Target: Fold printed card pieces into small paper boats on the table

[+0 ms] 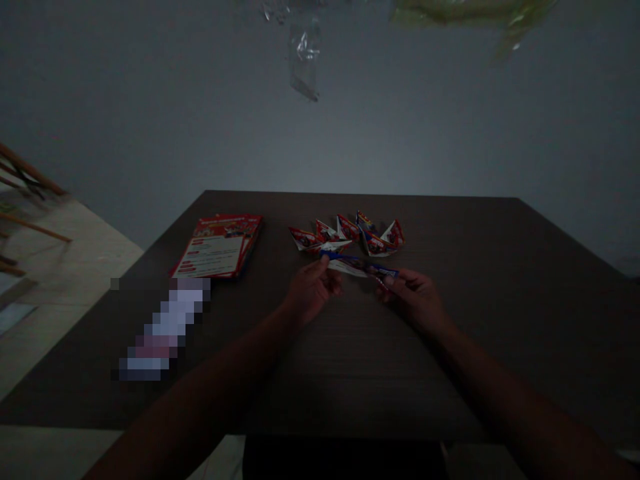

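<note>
Both hands meet over the middle of a dark wooden table (500,320), holding one folded paper strip (357,266) between them. The left hand (313,290) pinches the strip's left end between thumb and fingertips; the right hand (417,300) pinches the right end the same way, the other fingers curled under. The strip is printed in blue, white and red, stretched almost level between the two hands and raised just above the tabletop, so far as the dim light lets me judge.

Just beyond the strip, towards twelve o'clock, lies a cluster of folded paper boats (350,237), made of the same red, white and blue printed paper. They stand close together, some touching, in a rough row; the nearest one sits just beside the left hand's fingertips.

Towards ten o'clock from the hands rests a stack of red printed leaflets (220,245), flat on the table and well apart from the boats. At about eight o'clock a blurred long object (165,330) lies slantwise near the left forearm; what it is cannot be told.

At the far left edge, wooden chair legs (25,200) show above a pale floor. At the top, crumpled clear plastic (305,60) hangs against the grey wall
</note>
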{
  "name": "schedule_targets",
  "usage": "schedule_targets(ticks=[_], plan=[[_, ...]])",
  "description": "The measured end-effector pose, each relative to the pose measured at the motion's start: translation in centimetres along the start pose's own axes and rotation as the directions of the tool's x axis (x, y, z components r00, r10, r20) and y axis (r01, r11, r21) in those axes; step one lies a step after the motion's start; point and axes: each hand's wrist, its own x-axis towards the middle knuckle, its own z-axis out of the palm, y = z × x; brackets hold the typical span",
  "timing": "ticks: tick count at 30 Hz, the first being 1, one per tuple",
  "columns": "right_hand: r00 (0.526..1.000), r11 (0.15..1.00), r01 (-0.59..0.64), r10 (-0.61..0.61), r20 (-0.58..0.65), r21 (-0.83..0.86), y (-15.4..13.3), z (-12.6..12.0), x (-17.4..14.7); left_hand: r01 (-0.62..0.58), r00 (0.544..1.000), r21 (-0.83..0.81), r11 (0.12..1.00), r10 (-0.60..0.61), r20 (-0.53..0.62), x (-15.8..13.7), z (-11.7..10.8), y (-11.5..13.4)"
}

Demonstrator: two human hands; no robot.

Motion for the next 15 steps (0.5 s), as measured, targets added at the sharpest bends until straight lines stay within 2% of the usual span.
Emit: schedule_targets(ticks=[4,8,15], plan=[[0.999,1.000,-0.029,0.029,-0.020,0.013,0.0,-0.1,0.1,-0.075,0.997,0.116,0.990,0.075,0.001,0.2,-0.2,-0.1],[1.000,0.999,-0.026,0.026,-0.002,-0.021,-0.3,0.1,0.0,-0.126,0.991,0.164,0.978,0.132,-0.026,0.4,-0.3,-0.2],[0.993,0.938,0.063,-0.093,-0.074,-0.342,-1.6,0.5,-0.4,-0.099,0.993,0.169,0.981,0.109,-0.050,0.3,-0.1,0.0]])
